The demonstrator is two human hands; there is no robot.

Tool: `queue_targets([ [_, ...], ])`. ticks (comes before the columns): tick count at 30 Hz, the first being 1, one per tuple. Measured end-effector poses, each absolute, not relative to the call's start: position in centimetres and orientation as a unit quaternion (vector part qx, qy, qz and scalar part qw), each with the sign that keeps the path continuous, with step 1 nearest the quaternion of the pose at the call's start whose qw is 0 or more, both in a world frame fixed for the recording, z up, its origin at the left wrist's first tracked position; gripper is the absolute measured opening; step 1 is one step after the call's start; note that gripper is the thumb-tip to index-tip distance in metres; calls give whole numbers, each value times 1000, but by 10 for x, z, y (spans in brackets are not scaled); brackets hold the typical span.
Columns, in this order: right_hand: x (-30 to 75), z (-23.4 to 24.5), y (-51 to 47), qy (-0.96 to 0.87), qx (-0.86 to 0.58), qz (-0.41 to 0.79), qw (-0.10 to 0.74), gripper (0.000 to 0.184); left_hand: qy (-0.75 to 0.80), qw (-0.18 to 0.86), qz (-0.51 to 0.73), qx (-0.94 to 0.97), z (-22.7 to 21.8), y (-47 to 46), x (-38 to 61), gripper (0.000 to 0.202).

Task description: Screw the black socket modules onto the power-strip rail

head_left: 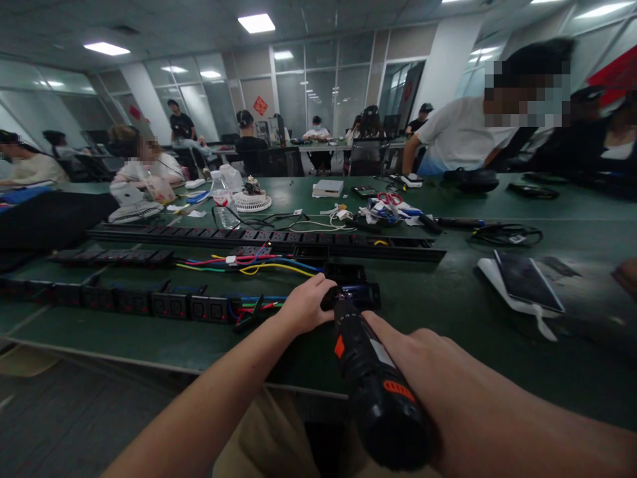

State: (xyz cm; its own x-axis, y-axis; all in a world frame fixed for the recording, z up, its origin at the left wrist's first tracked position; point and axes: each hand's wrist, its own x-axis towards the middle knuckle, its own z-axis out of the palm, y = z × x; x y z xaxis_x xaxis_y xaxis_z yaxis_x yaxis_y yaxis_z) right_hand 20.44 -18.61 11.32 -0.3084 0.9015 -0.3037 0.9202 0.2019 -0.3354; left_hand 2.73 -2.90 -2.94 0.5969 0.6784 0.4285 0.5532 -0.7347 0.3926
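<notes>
My right hand [411, 352] is wrapped round a black and orange cordless screwdriver [371, 375]. The tool's front end points away from me, at a black module [369, 293] lying on the bench. Closed on the left side of that module is my left hand [309, 302]; its fingertips are partly hidden. To the left, red, green and blue wires [259, 305] run toward the module from a row of black power sockets [174, 305]. Just behind lie yellow and blue wires [269, 267] and a second socket row [119, 257].
A long black power strip housing [273, 239] lies across the green bench [423, 285]. Farther back are a small white fan [253, 201], a plastic bottle [227, 212], a white box [328, 188] and red scissors [389, 198]. A tablet [527, 282] lies right. Across the bench, a person [458, 133] leans over.
</notes>
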Motion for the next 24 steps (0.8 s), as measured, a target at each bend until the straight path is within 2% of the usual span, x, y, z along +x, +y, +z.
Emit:
queue_targets([
  [4,204,118,-187,782,577,-236,16,71,346,106,286,887,-30,-29,27,33],
  [9,196,129,-189,754,605,-247,74,77,342,96,289,889,-31,-29,28,31],
  [15,193,131,-191,757,609,-216,94,79,346,92,285,889,-32,-29,29,32],
  [19,194,131,-190,756,608,-212,115,87,351,93,282,888,-31,-29,29,31],
  [24,191,135,-189,756,609,-208,119,80,353,94,280,887,-28,-30,29,30],
])
